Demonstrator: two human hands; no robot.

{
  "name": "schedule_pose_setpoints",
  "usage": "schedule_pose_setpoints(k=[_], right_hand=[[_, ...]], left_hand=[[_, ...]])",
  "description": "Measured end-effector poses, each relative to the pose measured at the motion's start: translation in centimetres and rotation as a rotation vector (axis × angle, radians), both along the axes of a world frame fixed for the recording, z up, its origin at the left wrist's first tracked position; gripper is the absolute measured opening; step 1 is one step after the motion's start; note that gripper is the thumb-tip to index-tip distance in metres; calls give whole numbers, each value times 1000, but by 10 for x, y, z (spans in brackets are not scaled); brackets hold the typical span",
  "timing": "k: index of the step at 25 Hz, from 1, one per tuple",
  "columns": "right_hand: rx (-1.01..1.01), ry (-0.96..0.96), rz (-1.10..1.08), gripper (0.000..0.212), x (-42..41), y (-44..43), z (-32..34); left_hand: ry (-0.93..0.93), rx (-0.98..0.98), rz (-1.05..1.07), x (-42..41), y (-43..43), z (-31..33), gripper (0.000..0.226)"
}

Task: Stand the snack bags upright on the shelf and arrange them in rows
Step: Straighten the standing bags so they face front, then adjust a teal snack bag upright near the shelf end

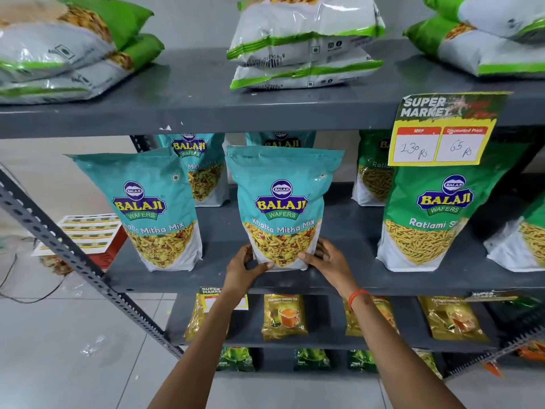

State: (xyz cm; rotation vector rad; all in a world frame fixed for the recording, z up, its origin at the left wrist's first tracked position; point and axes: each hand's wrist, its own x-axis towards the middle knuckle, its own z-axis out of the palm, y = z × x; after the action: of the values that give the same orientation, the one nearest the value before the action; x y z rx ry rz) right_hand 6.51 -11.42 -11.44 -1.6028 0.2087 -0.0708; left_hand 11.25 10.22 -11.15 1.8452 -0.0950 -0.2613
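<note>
On my left, one teal Khatta Mitha bag (pixel 153 211) already stands at the shelf (pixel 348 276) front. My left hand (pixel 244 268) and right hand (pixel 324 259) have their fingers (pixel 306 256) clamped on the bottom corners of the middle teal bag (pixel 281 202), upright near the edge. I should square its base level with its neighbour, then let go gently. The green Ratlami bag (pixel 424 219) stands rightward.

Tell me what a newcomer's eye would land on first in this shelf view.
First, the teal Khatta Mitha Mix bag standing mid-shelf, its bottom corners held by the left hand and right hand. Next, the yellow price tag hanging from the upper shelf edge at right, above an upright green Ratlami bag.
</note>
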Motion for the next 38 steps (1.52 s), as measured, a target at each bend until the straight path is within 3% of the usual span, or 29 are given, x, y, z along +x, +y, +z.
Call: schedule_pose_setpoints(k=[10,12,14,16,18,20,23,25,27,29,31,34,38], right_hand=[[65,-12,-45,49,-3,1,6],[89,-18,-33,60,-5,7,12],[57,-66,-167,73,-13,22,21],[-78,-211,-471,72,-22,45,36],[-230,-466,-659,59,-24,71,57],[-327,-697,-631,47,-20,100,78],[-364,-852,-458,39,-3,142,97],[-326,-813,-319,34,11,172,96],[-258,-626,-192,38,28,200,79],[-206,-347,-55,56,47,224,58],[-184,-134,54,75,62,234,38],[-86,-53,155,77,74,248,20],[-104,-38,115,69,72,245,13]], left_hand=[[52,20,3,1,-1,5,62],[61,36,-19,-1,0,6,68],[36,92,-56,-6,0,9,79],[-82,237,-22,-15,-3,22,85],[-315,366,85,-28,-3,40,82],[-570,346,166,-41,5,61,70],[-753,172,282,-48,29,89,67],[-791,67,364,-42,57,97,75],[-752,60,455,-28,96,93,84],[-576,79,493,-5,142,75,94],[-313,33,369,15,178,60,95],[-62,-19,144,31,207,47,81],[-19,20,189,38,207,37,81]])
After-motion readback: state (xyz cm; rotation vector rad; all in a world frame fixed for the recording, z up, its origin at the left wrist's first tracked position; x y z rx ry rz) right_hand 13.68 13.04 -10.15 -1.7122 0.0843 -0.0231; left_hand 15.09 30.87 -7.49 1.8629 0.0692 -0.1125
